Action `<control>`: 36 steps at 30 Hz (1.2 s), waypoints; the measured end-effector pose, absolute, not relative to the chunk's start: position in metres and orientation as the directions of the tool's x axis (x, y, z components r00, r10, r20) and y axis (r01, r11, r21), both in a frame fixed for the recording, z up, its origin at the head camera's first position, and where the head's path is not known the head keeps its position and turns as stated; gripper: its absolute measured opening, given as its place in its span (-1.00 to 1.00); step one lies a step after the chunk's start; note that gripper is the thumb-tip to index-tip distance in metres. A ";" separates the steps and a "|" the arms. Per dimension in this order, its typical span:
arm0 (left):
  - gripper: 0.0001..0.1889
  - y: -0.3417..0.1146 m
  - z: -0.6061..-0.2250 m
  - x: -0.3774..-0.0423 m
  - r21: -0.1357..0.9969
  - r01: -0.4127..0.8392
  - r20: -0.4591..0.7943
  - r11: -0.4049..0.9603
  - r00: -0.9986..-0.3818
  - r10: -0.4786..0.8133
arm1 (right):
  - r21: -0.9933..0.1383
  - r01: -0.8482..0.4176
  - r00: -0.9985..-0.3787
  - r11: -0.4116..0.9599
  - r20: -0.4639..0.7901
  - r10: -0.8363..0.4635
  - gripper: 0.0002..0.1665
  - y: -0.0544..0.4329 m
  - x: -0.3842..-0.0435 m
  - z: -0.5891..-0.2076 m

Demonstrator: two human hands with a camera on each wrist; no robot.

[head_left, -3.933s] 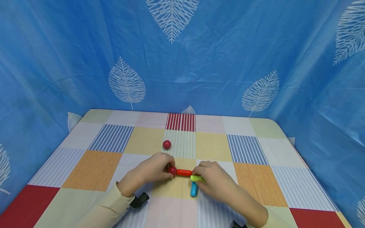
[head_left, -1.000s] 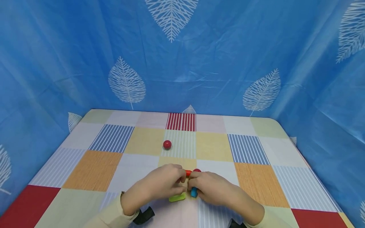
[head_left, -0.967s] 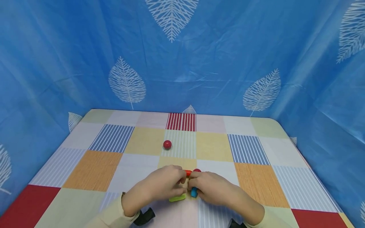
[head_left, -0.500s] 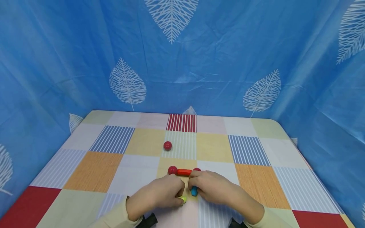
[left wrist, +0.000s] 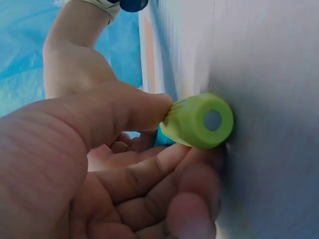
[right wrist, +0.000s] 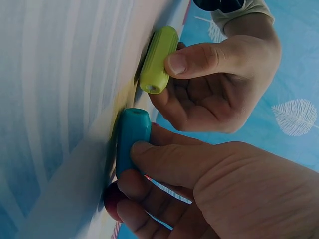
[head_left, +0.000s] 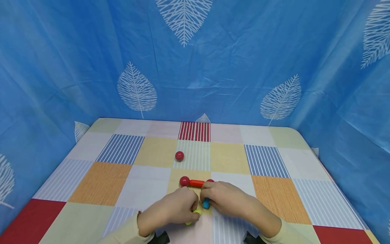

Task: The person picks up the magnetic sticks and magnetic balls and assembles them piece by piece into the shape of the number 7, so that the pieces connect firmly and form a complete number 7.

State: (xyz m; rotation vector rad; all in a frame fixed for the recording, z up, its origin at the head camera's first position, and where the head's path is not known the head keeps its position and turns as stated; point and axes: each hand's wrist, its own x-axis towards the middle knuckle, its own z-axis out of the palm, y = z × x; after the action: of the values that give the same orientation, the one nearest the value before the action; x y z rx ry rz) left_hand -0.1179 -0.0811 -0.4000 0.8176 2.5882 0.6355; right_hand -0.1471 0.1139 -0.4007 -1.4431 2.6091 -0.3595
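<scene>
My left hand (head_left: 179,205) pinches a green magnetic stick (left wrist: 199,122) between thumb and fingers, low over the cloth. A round grey metal disc shows in its end. Just to the right, my right hand (head_left: 226,196) pinches a blue magnetic stick (right wrist: 133,134) by its side. The two sticks are apart, with a small gap between their near ends. Beyond the hands, a red stick (head_left: 196,183) lies between a red ball (head_left: 184,181) on its left and a second red ball (head_left: 210,180), partly hidden behind my right fingers.
A third red ball (head_left: 179,156) sits alone farther back. The table wears a patchwork cloth (head_left: 112,183). Blue curtains with white leaf prints (head_left: 198,84) stand behind and at both sides. A dark wrist camera (head_left: 159,238) sits below my left hand.
My left hand has left the left red ball, come nearer me and taken the green stick. My right hand, earlier at the green stick, now holds the blue one.
</scene>
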 end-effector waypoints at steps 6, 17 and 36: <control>-0.62 -0.080 -0.400 -0.115 0.513 0.397 -0.218 0.761 -0.797 0.563 | -0.261 -0.821 -0.522 0.507 -0.017 -0.853 -0.80 0.113 -0.149 -0.401; -0.51 -0.078 -0.402 -0.113 0.508 0.347 -0.234 0.788 -0.826 0.514 | -0.282 -0.814 -0.522 0.508 -0.030 -0.852 -0.80 0.111 -0.151 -0.399; -0.55 -0.077 -0.401 -0.112 0.560 0.295 -0.228 0.774 -0.844 0.486 | -0.254 -0.833 -0.506 0.491 -0.006 -0.862 -0.81 0.112 -0.150 -0.399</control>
State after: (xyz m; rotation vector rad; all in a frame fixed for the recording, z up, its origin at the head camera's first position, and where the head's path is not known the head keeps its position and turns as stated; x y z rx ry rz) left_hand -0.1120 -0.0766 -0.4013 0.5960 2.6065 0.7369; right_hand -0.1499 0.1118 -0.3988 -1.4852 2.5960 -0.3297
